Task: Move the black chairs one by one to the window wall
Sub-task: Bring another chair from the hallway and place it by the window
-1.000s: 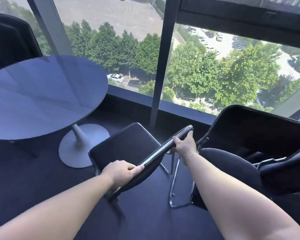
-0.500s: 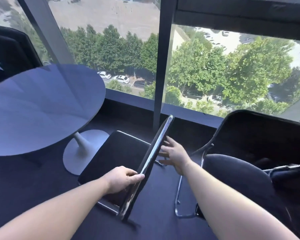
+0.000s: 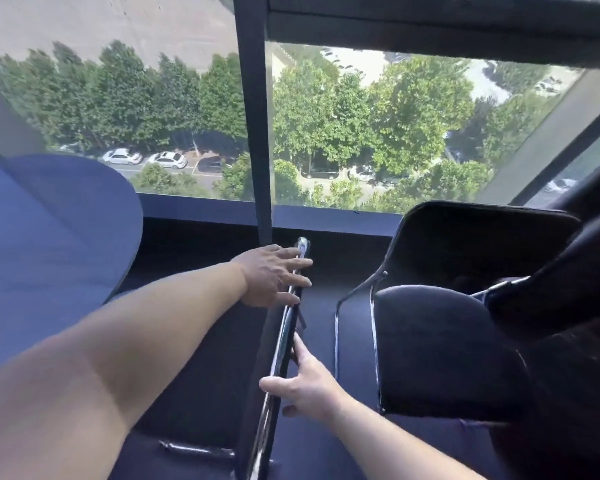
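hands swapped: left hand (image 3: 274, 276) now rests flat-fingered beyond the grip; right hand (image 3: 307, 386) clasps black chair (image 3: 282, 341) backrest. chair judged nearly at window wall (image 3: 194, 237).

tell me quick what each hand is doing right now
Left hand: open, straight fingers resting across the top edge of the black chair backrest.
Right hand: closed on the same backrest edge, lower down.

Under fingers (image 3: 297, 262): black chair (image 3: 201, 372) with shiny chrome rail (image 3: 285, 336). Right of fingers: second black chair (image 3: 440, 351). Left: blue-grey table (image 3: 49, 237). Beyond: green trees (image 3: 326, 116).
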A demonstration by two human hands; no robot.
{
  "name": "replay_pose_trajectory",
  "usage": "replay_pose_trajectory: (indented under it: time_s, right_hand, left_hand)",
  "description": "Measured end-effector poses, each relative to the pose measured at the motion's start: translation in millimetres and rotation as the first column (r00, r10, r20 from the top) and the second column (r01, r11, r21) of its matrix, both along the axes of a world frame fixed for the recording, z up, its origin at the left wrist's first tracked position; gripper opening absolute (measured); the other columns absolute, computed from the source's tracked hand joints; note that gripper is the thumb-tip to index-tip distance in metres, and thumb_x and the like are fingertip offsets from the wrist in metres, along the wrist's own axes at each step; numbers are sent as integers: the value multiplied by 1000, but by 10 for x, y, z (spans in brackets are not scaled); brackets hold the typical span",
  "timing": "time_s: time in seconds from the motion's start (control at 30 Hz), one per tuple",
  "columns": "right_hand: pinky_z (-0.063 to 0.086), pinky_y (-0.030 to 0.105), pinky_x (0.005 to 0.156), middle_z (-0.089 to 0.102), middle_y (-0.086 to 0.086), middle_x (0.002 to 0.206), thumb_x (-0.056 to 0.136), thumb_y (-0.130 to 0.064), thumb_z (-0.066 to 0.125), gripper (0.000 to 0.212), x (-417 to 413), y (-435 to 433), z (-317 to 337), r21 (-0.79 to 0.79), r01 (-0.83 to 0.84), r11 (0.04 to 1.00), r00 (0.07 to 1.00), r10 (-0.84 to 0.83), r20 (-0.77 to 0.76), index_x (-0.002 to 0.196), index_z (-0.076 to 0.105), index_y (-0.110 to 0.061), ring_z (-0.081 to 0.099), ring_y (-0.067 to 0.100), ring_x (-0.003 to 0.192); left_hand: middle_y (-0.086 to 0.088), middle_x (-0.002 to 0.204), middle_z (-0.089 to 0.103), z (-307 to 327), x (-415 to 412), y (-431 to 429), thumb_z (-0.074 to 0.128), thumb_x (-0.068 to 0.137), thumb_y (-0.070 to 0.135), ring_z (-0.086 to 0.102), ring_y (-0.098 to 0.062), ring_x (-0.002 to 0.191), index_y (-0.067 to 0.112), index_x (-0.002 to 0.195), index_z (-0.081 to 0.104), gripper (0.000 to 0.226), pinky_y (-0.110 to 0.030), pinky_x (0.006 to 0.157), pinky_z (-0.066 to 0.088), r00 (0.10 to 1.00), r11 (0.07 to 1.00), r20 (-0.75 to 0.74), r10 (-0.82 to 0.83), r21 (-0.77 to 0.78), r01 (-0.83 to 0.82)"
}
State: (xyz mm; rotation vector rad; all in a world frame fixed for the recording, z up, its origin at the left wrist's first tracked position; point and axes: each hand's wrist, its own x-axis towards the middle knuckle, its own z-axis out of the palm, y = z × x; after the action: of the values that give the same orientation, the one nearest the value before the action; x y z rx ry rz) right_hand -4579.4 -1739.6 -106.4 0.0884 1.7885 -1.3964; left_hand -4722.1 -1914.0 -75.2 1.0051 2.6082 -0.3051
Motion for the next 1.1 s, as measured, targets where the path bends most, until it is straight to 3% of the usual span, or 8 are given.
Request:
replay_pose_trajectory:
  time_s: [0.1,0.2,0.33,0.43,0.57,0.7,0.87,1.1]
  right_hand:
    - [53,31,58,72,-7,96,70,-22,75,78,86,-108,-33,26,3,1000,1000,-2,-22,132,41,-54,65,11,69]
    - [45,25,54,62,-11,71,74,-6,64,69,-9,-144,-15,27,34,999,998,-33,-53,130,48,-42,54,8,56]
    - [39,25,50,54,-5,70,76,-1,58,65,-361,-70,60,65,17,998,997,-12,-79,127,53,-41,46,13,55]
    - [45,31,54,61,1,78,76,-6,61,60,-707,-3,99,165,-5,986,990,28,-138,122,57,-45,53,16,62]
    - [59,39,80,74,-6,90,73,-22,63,47,-1078,72,111,349,60,935,964,37,-264,116,65,-39,66,11,76]
    - [49,33,85,71,-10,107,90,-48,61,29,-1288,-10,168,646,240,724,915,54,-401,115,63,-33,66,21,102]
    - [48,39,85,54,3,126,98,-38,57,46,-1160,-208,68,850,208,484,868,310,-389,136,34,-23,61,29,115]
    - [45,39,78,61,2,121,98,-35,60,33,-1546,-50,45,900,151,409,840,426,-335,113,34,-22,65,32,110]
  left_hand:
    - [8,167,11,-36,-175,-34,25,96,71,-6,-16,154,40,150,35,63,-42,124,5,997,997,25,-77,9,77]
    - [8,166,15,-51,-309,-102,23,95,74,-4,-16,154,40,150,35,66,-42,123,7,994,994,17,-108,21,107]
    - [9,165,19,-141,-543,-222,21,95,73,-1,-15,154,42,149,35,64,-44,122,10,1000,995,-21,4,96,-2]
    - [10,163,22,-180,-776,-306,20,95,73,3,-16,153,44,146,37,62,-44,120,15,996,989,-51,76,127,-69]
    - [7,159,30,-157,-1122,-363,19,96,72,12,-18,151,41,146,39,62,-47,116,21,985,985,-84,152,94,-144]
    - [5,159,32,-132,-1407,-451,17,95,72,17,-21,150,41,143,41,61,-52,115,20,954,957,-79,288,65,-284]
    - [2,158,32,-83,-1530,-638,16,96,69,20,-24,148,36,143,41,62,-50,115,21,925,932,-115,363,43,-360]
    - [1,164,22,65,-1635,-650,21,93,76,20,-25,150,36,154,27,74,-48,118,19,917,920,-104,384,-35,-389]
